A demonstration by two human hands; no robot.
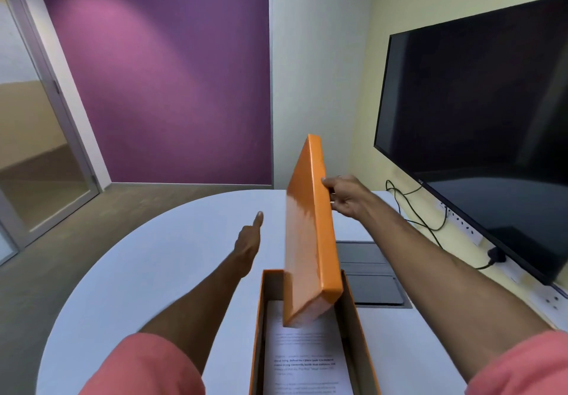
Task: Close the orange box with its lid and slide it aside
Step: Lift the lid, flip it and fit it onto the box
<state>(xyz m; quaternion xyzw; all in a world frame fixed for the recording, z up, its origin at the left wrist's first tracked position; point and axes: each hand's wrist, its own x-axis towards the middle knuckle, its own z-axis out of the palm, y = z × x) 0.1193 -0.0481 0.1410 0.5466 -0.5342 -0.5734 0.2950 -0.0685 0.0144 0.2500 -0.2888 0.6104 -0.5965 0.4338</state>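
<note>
printed paper (302,361) sits in our open orange box (257,318). right hand (345,196) grips the lid (309,235) on edge, left hand (247,242) free, fingers hidden. next we lay it flat and lower it.

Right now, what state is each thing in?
Orange box: open, printed paper inside.
Lid: off, tilted on edge over the box.
Right hand: gripping the lid's edge.
Left hand: empty, thumb out.
Screen: dark.
Table hatch: shut.
</note>
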